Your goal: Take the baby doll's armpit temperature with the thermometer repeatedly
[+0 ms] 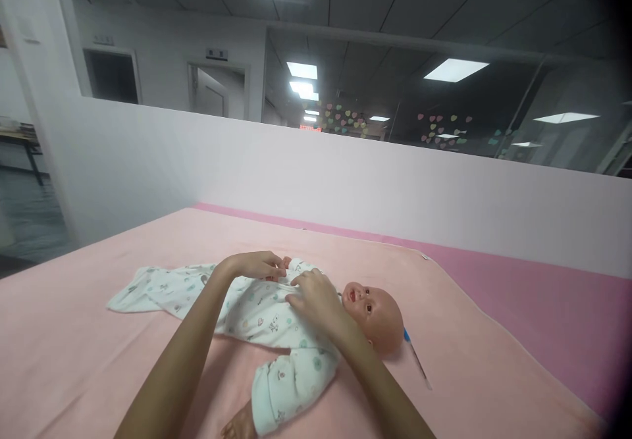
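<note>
A baby doll (372,314) lies on its back with its head to the right. It wears a white romper (261,317) with small green and grey prints. My left hand (257,264) is bent over the far side of the romper's front, by the doll's small far hand (287,262), its fingers closed on the cloth. On the chest, just below the doll's chin, my right hand (318,299) has its thumb and fingers gathered at the romper's front. The cloth between my hands is partly hidden by my fingers. One doll arm in its sleeve (291,386) points toward me.
A pink blanket (162,235) covers the surface under the doll. Beside the doll's head lies a thin stick with a blue end (419,360). A low white wall (345,182) with glass above it stands behind. Far left is a table (20,137).
</note>
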A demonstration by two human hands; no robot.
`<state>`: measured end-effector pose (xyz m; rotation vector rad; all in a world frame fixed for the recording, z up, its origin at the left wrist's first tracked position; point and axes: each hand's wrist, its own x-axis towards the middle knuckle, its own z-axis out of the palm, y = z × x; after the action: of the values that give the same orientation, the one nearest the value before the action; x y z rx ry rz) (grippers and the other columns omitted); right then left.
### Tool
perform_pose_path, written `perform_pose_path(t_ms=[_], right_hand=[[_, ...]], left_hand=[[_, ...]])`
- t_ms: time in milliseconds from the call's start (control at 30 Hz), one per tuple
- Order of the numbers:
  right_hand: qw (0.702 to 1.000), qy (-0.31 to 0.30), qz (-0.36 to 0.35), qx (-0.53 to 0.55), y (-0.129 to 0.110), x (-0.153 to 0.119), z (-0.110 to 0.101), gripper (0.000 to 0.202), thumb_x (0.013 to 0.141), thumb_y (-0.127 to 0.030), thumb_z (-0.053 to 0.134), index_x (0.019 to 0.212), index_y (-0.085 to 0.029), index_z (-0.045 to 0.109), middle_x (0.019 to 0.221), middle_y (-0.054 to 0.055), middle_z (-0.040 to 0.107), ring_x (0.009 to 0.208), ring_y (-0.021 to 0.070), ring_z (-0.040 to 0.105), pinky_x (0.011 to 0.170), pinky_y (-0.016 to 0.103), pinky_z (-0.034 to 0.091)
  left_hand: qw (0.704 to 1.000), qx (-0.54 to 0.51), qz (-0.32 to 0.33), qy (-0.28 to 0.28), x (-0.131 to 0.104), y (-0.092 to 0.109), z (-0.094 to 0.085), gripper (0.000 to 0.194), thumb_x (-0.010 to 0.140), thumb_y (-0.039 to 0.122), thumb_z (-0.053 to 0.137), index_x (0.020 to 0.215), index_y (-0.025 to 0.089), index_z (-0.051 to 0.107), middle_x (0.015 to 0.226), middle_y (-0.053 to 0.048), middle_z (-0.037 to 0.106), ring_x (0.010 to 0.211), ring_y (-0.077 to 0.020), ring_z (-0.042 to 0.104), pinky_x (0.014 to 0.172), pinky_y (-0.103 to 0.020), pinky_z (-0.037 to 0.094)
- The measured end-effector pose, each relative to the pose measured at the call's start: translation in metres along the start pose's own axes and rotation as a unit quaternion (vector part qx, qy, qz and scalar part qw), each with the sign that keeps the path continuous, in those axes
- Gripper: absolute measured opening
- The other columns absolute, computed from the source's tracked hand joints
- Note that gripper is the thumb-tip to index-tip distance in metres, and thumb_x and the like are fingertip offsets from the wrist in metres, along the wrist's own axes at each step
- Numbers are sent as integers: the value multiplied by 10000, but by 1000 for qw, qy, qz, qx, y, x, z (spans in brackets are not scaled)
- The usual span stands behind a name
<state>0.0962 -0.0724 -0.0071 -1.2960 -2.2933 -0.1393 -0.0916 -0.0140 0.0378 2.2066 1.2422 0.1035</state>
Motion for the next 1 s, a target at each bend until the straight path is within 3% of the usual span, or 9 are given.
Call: perform_pose_path(t_ms=[100,167,367,567,700,867,1000], right_hand=[[997,-61,35,-36,17,-2,-22,155,788,-213,517,730,-210,661,689,24,628,706,163,551,639,262,328],[993,-69,73,-64,31,-4,-28,178,771,-162,509,685,-218,656,607,13,597,638,157,531,639,268,306],[992,-74,80,-61,65,-8,-20,208,709,-92,520,689,-229,675,520,10,572,619,164,499,659,272,303],[991,-112,59,-48,68,-7,-17,297,596,-4,507,661,-253,657,525,-15,579,563,142,468,586,243,296],[990,-117,69,-40,72,-6,-15,252,618,-13,491,534,-224,600,482,-4,562,567,143,478,564,235,298],[988,-122,86,-28,76,-7,-16,246,716,-81,480,549,-220,594,503,5,570,563,150,490,572,241,310],[984,-154,86,-27,72,-6,-26,213,745,-121,459,644,-209,625,570,14,603,633,159,524,618,242,312]], left_hand=[[1000,19,9,7,7,3,5,377,778,469,433,928,189,637,928,-42,636,794,-167,558,661,-235,407],[999,35,15,26,15,6,11,336,768,432,449,902,196,648,895,-37,650,777,-170,569,651,-235,405],[992,61,84,68,40,24,37,276,738,399,512,874,218,669,842,-22,672,750,-163,585,631,-230,411],[990,69,110,50,50,26,48,258,684,371,579,864,213,676,786,-13,672,705,-148,586,653,-236,425],[990,70,115,48,52,25,47,258,723,392,536,845,220,686,805,-10,683,710,-149,581,689,-247,418],[985,96,106,92,55,25,49,275,783,373,442,784,201,656,748,-18,670,650,-149,558,612,-247,384],[975,114,99,161,59,27,52,269,803,319,379,767,196,616,708,-15,645,616,-147,537,556,-246,347]])
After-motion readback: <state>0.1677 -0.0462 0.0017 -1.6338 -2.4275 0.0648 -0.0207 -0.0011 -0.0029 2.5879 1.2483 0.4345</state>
